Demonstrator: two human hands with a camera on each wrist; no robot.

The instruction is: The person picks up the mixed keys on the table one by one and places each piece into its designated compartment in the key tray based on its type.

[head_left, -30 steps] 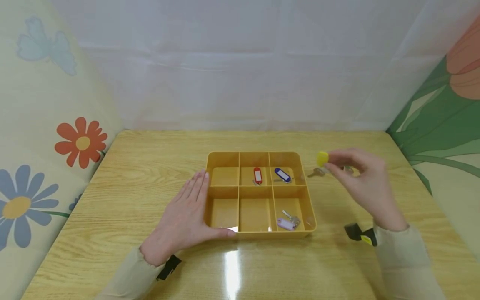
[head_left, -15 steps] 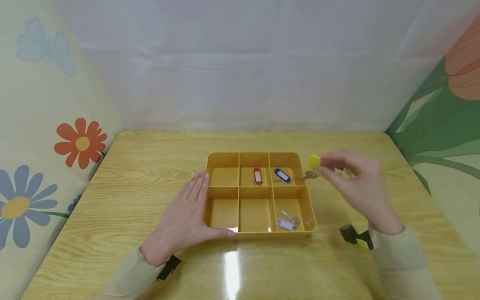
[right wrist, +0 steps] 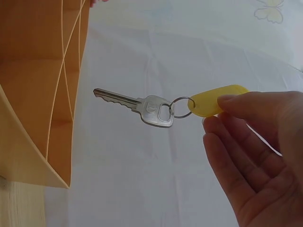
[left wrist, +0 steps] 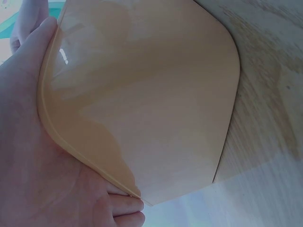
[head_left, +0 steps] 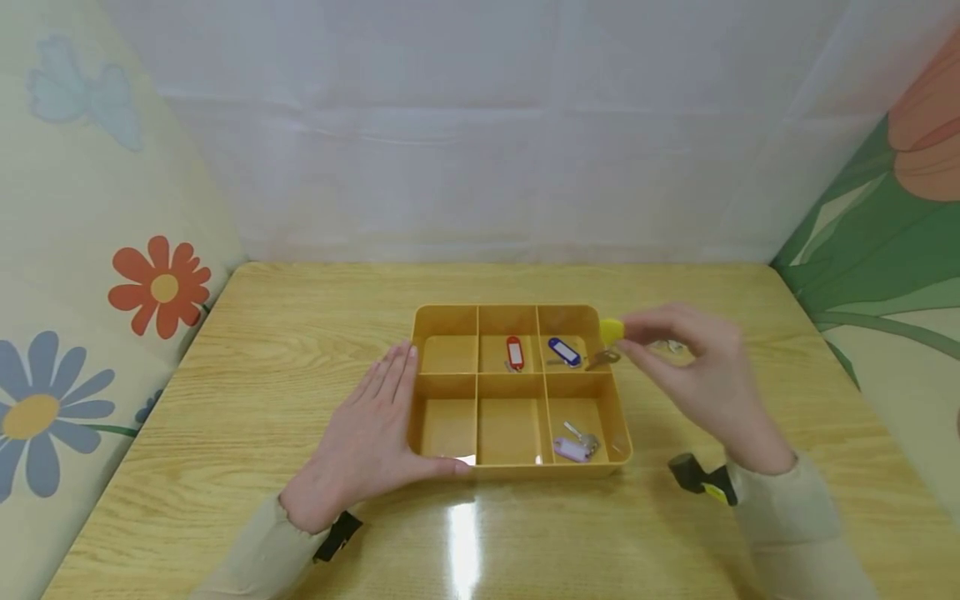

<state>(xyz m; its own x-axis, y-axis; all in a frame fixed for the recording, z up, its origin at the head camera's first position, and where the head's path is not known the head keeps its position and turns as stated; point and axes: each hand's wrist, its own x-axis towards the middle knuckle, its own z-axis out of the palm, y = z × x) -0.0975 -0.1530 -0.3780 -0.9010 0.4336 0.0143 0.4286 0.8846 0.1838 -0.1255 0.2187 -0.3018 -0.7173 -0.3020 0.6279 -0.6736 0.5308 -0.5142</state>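
Observation:
My left hand [head_left: 367,433] rests along the left side of a yellow six-compartment tray [head_left: 512,429], fingers straight, thumb by the front edge. In the left wrist view the palm lies along the tray's rim. My right hand [head_left: 720,392] pinches a yellow key tag [right wrist: 208,101] between thumb and finger. From its ring hangs a silver key [right wrist: 156,111], over the tray's right back corner in the head view. Inside the tray, a red key tag [head_left: 514,353] lies back middle, a blue key tag [head_left: 564,352] back right, and a lilac key tag [head_left: 572,449] with its key front right.
The tray stands on a wood-grain table [head_left: 300,333]. A small metallic item [head_left: 671,345] shows behind the right hand, partly hidden. A white cloth [head_left: 480,167] hangs at the back, with flower-patterned panels at both sides.
My right hand has moved left with the yellow key tag, bringing its key from beside the tray to over its back right corner. The left hand has stayed put.

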